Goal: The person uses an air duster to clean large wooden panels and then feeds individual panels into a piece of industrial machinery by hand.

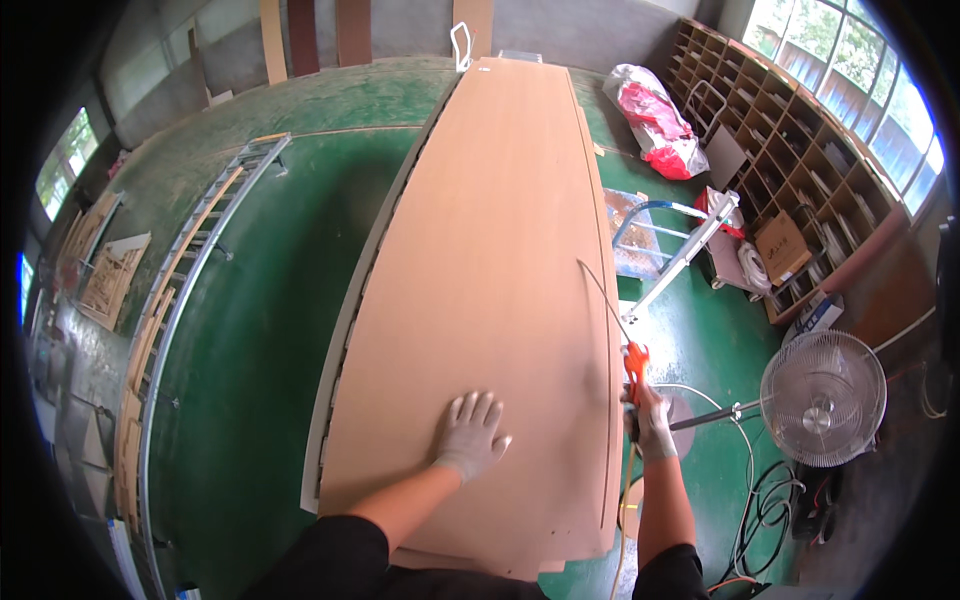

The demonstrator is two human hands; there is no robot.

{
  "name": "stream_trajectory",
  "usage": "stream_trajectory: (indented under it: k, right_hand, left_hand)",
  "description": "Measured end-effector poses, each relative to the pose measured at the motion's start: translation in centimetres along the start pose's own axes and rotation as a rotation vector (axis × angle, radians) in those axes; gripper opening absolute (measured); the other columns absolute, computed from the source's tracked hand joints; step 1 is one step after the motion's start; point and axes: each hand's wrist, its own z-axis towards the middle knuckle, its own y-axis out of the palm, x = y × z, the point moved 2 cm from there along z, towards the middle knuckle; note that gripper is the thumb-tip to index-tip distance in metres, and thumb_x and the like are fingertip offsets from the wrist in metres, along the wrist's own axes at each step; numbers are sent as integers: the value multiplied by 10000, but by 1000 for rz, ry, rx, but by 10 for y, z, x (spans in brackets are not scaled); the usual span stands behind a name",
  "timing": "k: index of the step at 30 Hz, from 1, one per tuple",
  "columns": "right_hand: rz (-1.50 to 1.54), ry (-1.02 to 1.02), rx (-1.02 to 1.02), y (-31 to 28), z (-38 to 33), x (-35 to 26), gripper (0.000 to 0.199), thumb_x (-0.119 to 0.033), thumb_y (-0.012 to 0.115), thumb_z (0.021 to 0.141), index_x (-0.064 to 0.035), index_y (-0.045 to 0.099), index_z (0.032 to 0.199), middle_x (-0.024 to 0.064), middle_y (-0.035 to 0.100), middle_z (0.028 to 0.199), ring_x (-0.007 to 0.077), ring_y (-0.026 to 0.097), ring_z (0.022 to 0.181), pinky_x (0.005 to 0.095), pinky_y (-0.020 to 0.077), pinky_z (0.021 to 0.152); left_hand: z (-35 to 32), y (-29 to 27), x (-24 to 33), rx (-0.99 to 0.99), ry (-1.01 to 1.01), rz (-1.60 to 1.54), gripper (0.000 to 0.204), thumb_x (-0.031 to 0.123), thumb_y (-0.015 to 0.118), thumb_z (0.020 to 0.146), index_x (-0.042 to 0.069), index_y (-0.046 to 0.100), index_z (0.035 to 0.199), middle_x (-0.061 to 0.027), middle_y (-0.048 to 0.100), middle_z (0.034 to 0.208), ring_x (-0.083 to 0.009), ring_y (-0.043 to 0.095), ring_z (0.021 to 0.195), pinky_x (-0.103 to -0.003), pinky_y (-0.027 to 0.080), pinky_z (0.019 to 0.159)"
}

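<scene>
A long stack of light brown boards (490, 230) stretches away from me. My left hand (472, 440), in a pale glove, rests on the top board near its close end, fingers spread and nothing in them. Past the board's right edge, my gloved right hand (655, 425) is closed around an orange air blow gun (636, 362). Its long thin nozzle (603, 292) angles up and to the left over the board. From beneath the grip hangs a yellowish hose (625, 510). Part of the grip is hidden by my fingers.
At right stand a fan (822, 400) and a blue-and-white tubular frame (680, 255). Black cables (768, 510) coil on the green floor. A cubbyhole shelf (790, 150) lines the right wall, with red-and-white bags (655, 120) nearby. A metal roller conveyor (190, 290) runs along the left.
</scene>
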Motion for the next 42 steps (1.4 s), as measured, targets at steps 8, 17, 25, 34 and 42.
stream_trajectory:
  k: [8,17,25,34,42]
  right_hand:
    - [3,-188,-34,112,268,-102,465,-519,486,1005,-65,559,1074,101,628,810,197,448,353,359,349,327]
    - [168,-345,-61,224,351,-130,374,-431,582,998,-59,551,979,78,571,782,180,457,349,336,351,327]
    - [-801,-607,-96,195,332,-93,405,-428,512,1005,-39,618,1038,269,684,883,428,679,792,523,534,692]
    - [-963,-800,-367,115,-12,27,260,-308,637,968,-60,651,1045,186,657,753,405,661,712,484,522,641]
    - [-694,-575,-263,-4,-57,108,248,-280,558,1029,-65,606,914,24,584,660,128,540,450,280,418,407]
  left_hand:
    - [23,-13,13,-15,27,-46,687,466,632,863,51,508,1396,-183,463,1470,-399,393,1368,-571,251,1166]
    - [37,-21,13,-63,-6,-71,616,440,657,815,96,566,1318,-153,506,1397,-372,440,1302,-564,317,1110]
    - [35,-13,13,-51,16,-38,638,447,633,850,74,545,1360,-158,486,1444,-385,410,1350,-565,277,1154]
    - [7,-12,11,-27,-20,8,642,450,586,908,75,520,1424,-155,435,1529,-364,351,1436,-546,224,1205]
    - [-6,7,1,178,0,-237,466,352,581,933,67,587,1301,-138,490,1464,-339,384,1414,-511,244,1207]
